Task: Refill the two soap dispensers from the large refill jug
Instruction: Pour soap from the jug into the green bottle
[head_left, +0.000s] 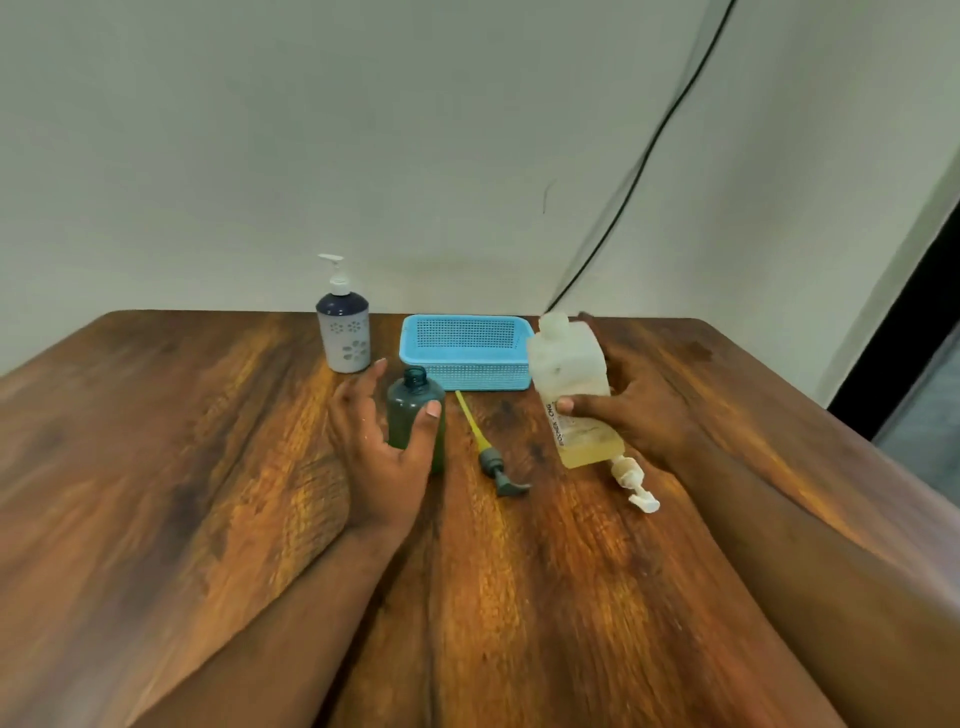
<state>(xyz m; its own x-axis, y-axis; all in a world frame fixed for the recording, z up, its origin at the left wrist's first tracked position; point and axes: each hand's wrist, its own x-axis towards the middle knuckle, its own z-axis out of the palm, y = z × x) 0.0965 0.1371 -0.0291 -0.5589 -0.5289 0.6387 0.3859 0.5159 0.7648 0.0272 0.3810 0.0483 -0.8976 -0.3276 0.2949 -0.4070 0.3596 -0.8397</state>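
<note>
Wooden table (218, 467): translucent refill jug (571, 395), pale yellow soap low inside.

L hand (387, 441) half-curled, R hand (631, 410) gripping.

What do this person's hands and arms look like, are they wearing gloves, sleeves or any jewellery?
Both arms are bare as far as the picture shows: no sleeves, no gloves. The left hand and right hand carry no visible rings, and no watch or bracelet shows at either wrist. The fingernails are short and look unpainted. There are no markings, straps or cables on the hands or forearms.
</note>
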